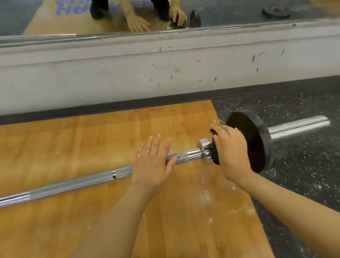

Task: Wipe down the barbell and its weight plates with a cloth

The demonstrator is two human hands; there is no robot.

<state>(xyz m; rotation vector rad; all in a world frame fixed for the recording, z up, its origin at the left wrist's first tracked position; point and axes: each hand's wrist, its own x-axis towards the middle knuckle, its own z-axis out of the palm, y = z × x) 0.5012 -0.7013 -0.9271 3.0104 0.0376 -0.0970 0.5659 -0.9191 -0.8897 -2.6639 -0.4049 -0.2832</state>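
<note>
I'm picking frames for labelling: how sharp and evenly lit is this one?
Head view: barbell, cloth and both hands are fairly sharp; bright glare streaks the bar's chrome end; wide-angle bend curves the wall base; the mirror reflection up top is soft.

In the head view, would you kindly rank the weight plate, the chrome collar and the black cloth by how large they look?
Largest to smallest:
1. weight plate, clearly the largest.
2. and 3. chrome collar and black cloth: unsure, since the right hand gripping the cloth hides much of it.
</note>
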